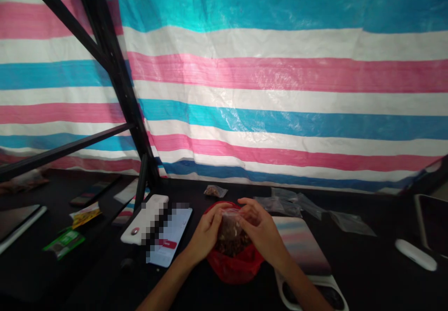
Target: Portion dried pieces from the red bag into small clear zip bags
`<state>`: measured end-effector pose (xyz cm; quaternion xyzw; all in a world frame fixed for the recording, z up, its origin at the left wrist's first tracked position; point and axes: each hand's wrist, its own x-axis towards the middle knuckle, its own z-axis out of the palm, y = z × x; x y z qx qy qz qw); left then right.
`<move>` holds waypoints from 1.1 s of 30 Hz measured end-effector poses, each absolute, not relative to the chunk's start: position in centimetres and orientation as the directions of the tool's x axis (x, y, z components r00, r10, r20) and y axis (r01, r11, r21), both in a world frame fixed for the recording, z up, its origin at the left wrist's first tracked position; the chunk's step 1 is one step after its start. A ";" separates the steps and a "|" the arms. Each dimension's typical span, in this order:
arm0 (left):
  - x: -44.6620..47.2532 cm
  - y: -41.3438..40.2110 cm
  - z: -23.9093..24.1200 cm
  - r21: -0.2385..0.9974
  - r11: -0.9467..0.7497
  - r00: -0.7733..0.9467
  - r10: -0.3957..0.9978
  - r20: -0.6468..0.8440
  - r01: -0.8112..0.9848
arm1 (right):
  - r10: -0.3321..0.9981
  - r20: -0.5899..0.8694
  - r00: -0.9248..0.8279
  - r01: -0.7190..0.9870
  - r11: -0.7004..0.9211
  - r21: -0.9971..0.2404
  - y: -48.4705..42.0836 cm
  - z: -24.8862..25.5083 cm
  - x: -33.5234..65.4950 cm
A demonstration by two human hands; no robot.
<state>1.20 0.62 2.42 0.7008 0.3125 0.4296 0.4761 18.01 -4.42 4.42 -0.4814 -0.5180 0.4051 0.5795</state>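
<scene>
Both my hands meet over a red plastic bag (234,265) that lies on the black table. Between them is a small clear pouch (229,232) filled with brown bits. My left hand (206,234) has its fingers curled round the pouch's left side. My right hand (263,232) pinches the pouch's top right corner, fingers bent. The pouch sits just above the red bag's mouth, where more of the brown bits show.
A white scale (308,255) stands right of the red bag. Empty clear pouches (297,204) lie behind it, and one filled pouch (215,191) near the striped tarp. A white power bank (145,218) and phone (171,241) lie left. A black metal frame (119,77) rises at the left.
</scene>
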 end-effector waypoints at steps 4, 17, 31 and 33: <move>1.1 0.4 2.4 0.930 -0.365 0.467 0.831 0.303 0.047 | 0.963 0.186 0.196 -0.013 0.192 -0.981 -4.0 3.8 18.3; 2.0 0.6 2.3 0.984 -0.117 0.430 0.888 0.165 -0.135 | 0.903 0.287 0.321 0.059 0.283 -0.957 -4.1 3.1 17.6; 2.0 0.1 2.6 0.978 -0.154 0.504 0.839 0.206 -0.143 | 0.878 0.427 0.218 0.254 0.372 -0.893 -4.2 2.9 17.6; 2.1 0.0 2.7 0.974 -0.170 0.517 0.826 0.225 -0.152 | 0.869 0.440 0.226 0.269 0.378 -0.886 -4.3 2.9 17.5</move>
